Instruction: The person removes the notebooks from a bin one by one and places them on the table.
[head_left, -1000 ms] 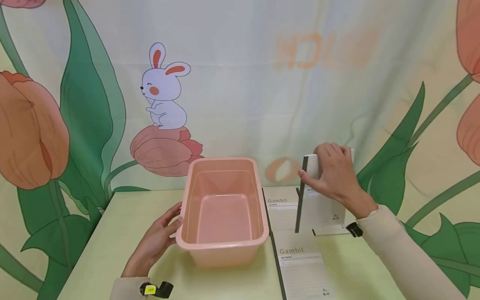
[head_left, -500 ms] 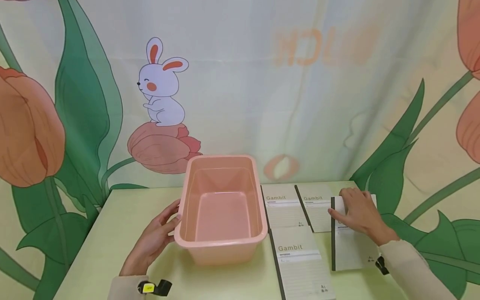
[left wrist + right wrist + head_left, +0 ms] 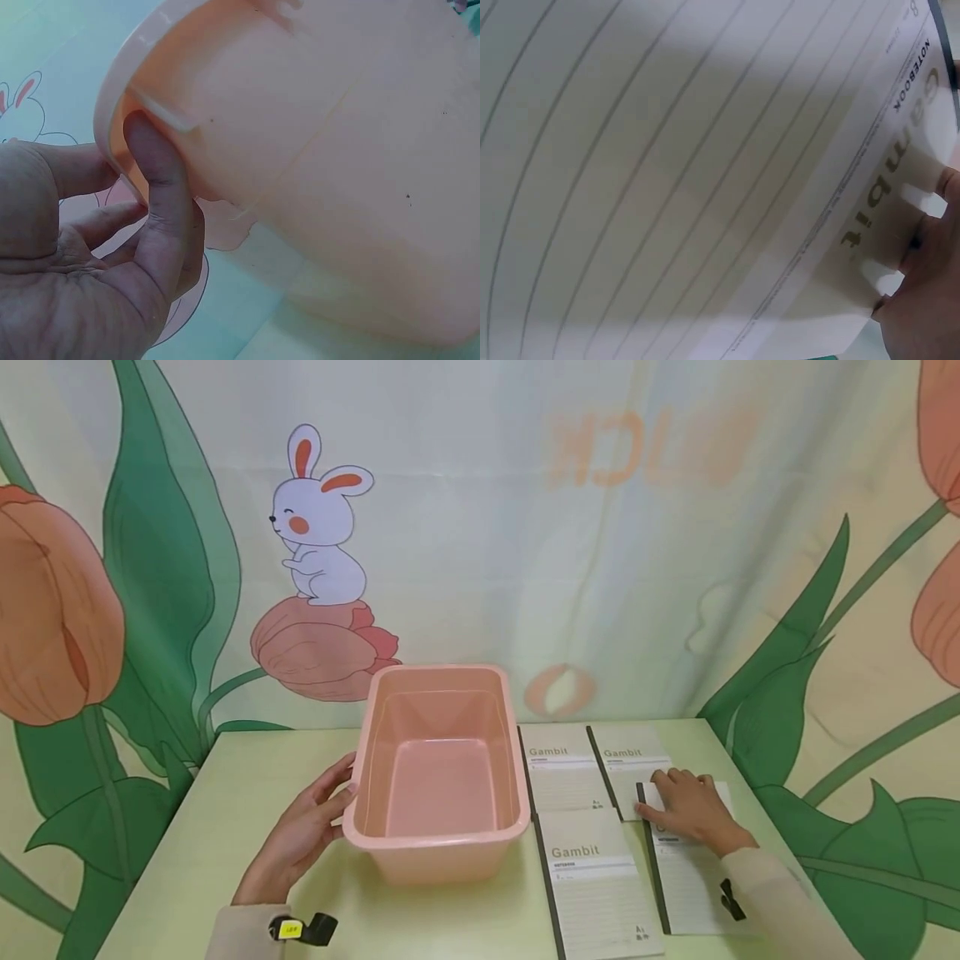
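A pink rectangular plastic basin (image 3: 435, 862) stands on the table, its inside bare. My left hand (image 3: 296, 831) pinches the basin's left rim; in the left wrist view the thumb (image 3: 157, 150) lies under the rim's lip, opposite the fingers. At the right, my right hand (image 3: 693, 810) grips a white notebook (image 3: 697, 889) with a black spine by its upper part, thumb at the spine. The notebook lies nearly flat over the table. In the right wrist view, fingers (image 3: 922, 232) curl at the top edge of this lined "Gambit" cover.
Three matching notebooks lie right of the basin: one in front (image 3: 600, 902), one at the back beside the basin (image 3: 562, 781), another (image 3: 626, 760) to its right. Behind the pale green table (image 3: 270, 760) hangs a curtain (image 3: 465, 527) printed with tulips and a rabbit.
My right hand has brought the upright notebook down from above the back notebooks to the front right, where it now lies nearly flat. The left hand stays at the basin.
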Tool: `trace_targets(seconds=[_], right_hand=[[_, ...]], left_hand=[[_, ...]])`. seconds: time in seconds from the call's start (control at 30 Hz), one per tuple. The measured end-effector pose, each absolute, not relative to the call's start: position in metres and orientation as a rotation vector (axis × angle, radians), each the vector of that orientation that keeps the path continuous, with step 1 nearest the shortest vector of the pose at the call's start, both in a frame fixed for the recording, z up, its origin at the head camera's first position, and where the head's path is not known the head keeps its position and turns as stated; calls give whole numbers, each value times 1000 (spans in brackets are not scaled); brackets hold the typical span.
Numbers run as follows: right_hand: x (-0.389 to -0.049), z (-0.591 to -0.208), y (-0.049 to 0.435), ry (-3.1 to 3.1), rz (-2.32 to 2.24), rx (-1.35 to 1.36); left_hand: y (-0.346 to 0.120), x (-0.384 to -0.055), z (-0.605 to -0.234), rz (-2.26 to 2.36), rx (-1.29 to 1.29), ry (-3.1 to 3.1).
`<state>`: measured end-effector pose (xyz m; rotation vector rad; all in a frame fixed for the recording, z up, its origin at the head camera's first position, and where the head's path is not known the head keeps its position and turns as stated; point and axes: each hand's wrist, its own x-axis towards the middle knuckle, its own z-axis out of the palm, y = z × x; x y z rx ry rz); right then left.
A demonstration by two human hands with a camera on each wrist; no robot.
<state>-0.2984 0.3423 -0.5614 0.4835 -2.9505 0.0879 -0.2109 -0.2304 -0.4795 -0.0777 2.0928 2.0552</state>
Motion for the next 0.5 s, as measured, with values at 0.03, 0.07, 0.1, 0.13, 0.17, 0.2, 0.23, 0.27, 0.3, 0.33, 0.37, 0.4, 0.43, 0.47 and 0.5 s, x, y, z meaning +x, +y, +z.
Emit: trace_targets(seconds=[0.03, 0.07, 0.1, 0.13, 0.17, 0.2, 0.23, 0.27, 0.3, 0.33, 0.37, 0.4, 0.43, 0.47, 0.5], right_hand=[[-299, -564, 341, -2955, 92, 490], [-299, -566, 339, -2957, 98, 498], [-298, -567, 337, -2959, 102, 504], [-298, -569, 336, -2962, 105, 507], [-298, -571, 335, -2963, 111, 513], [-298, -572, 333, -2964, 123, 521], [-297, -574, 332, -2964, 120, 526], [-297, -575, 330, -2967, 119, 534], [-296, -576, 329, -2969, 117, 538], [-295, -578, 327, -2974, 116, 542], [-294, -579, 326, -2979, 114, 547], [-293, -581, 325, -2985, 113, 549], [-292, -582, 324, -2991, 111, 547], [-291, -584, 323, -2998, 119, 543], [-290, -585, 323, -3003, 124, 538]], left_hand=[[-230, -211, -479, 2056, -79, 2092], [-230, -211, -479, 2056, -81, 2092], [-231, -211, -479, 2056, -82, 2091], [-231, -211, -479, 2053, -83, 2092], [-231, -211, -479, 2052, -83, 2092], [-231, -211, -478, 2049, -84, 2094], [-231, -211, -478, 2048, -85, 2095], [-232, -210, -478, 2045, -87, 2097], [-232, -210, -478, 2045, -89, 2097], [-232, -210, -478, 2044, -89, 2097], [-232, -210, -478, 2042, -91, 2098], [-231, -210, -478, 2041, -95, 2096], [-231, -210, -478, 2041, -98, 2093], [-231, -210, -478, 2040, -102, 2091], [-231, -210, -478, 2039, -105, 2089]])
